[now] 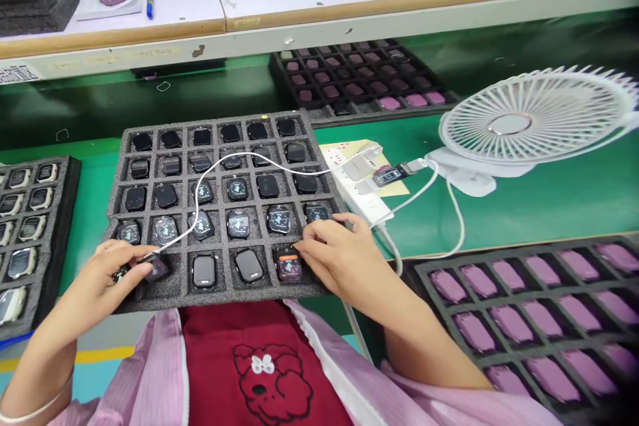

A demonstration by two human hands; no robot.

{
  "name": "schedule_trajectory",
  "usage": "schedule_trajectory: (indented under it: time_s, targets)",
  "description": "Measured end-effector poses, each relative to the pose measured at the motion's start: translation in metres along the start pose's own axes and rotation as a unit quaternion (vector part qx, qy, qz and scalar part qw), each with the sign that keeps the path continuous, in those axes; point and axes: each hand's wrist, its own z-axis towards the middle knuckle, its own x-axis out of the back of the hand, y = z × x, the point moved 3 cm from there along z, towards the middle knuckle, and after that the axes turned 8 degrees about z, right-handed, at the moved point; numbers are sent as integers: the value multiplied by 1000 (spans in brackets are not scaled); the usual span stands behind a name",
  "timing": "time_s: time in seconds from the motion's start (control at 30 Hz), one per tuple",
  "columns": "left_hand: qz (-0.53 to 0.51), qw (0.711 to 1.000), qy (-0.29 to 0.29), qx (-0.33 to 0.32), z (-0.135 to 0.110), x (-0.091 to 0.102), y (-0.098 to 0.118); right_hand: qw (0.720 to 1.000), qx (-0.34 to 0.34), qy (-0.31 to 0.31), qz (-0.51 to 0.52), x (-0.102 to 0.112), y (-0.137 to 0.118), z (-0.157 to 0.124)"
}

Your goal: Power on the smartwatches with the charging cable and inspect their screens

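Note:
A dark foam tray [219, 289] with square pockets holds several black smartwatch bodies, some with lit screens. My left hand [112, 273] rests at its front left corner, fingers pinched on a small watch body [156, 268] joined to a white charging cable [219, 170]. My right hand [332, 249] lies on the front right of the tray, fingers curled over the pocket beside a watch with an orange-lit screen [288, 265]; I cannot see whether it holds anything.
A white power strip [357, 196] with a USB meter [392, 174] lies right of the tray. A white desk fan [534, 120] stands beyond. Foam trays of purple parts [529, 319] sit front right and behind [359, 76]; another watch tray [30, 226] is left.

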Motion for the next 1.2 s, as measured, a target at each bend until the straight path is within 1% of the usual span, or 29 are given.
schedule_trajectory:
  time_s: [0.1,0.17,0.23,0.3,0.33,0.37,0.4,0.47,0.53,0.6,0.67,0.77,0.8,0.87,0.93,1.0,1.03,1.07,1.13,1.17,1.2]
  targets:
    - [-5,999,-44,-18,4,1,-3,1000,0,6,-3,-1,0,0]
    - [-6,998,-58,-30,5,2,-1,999,-6,24,-23,1,-1,0]
    - [-11,997,-64,-34,6,2,1,996,-25,71,-57,5,-3,0]
    - [-12,998,-61,-28,6,1,2,987,-44,133,-75,12,-7,0]
    - [-12,998,-57,-24,6,0,2,985,-41,153,-64,14,-11,1]
    - [-11,998,-54,-20,6,-1,2,987,-24,156,-38,15,-15,3]
    - [-11,999,-50,-18,6,-2,2,989,2,145,-4,14,-21,5]
    - [-11,999,-48,-16,6,-4,2,992,67,90,53,7,-31,9]
    - [-15,998,-55,-17,6,-4,3,991,112,30,62,-2,-39,13]
    - [-17,998,-65,-17,7,-3,4,990,130,-5,51,-8,-44,15]
    - [-14,997,-74,-16,8,-2,7,989,131,-9,69,-9,-46,16]
    - [-12,996,-85,-13,8,-2,9,987,106,16,116,-3,-46,20]
    - [-14,996,-87,-12,8,-2,9,989,94,19,112,-3,-45,22]
    - [-24,995,-92,-10,8,-1,10,995,74,13,69,-6,-43,27]
    - [-40,994,-97,-8,9,-1,11,998,63,1,20,-14,-41,31]
    - [-60,994,-94,-1,11,0,12,998,55,-8,2,-21,-40,34]
    - [-66,994,-82,8,12,1,12,999,51,-11,1,-24,-40,34]
    - [-65,996,-56,23,14,3,13,999,49,-13,1,-26,-39,35]
    - [-49,997,18,58,17,6,17,999,47,-16,1,-27,-40,35]
    - [-45,996,48,64,18,5,21,999,47,-17,1,-27,-40,34]
    - [-50,995,64,59,19,4,27,999,46,-19,-1,-27,-40,34]
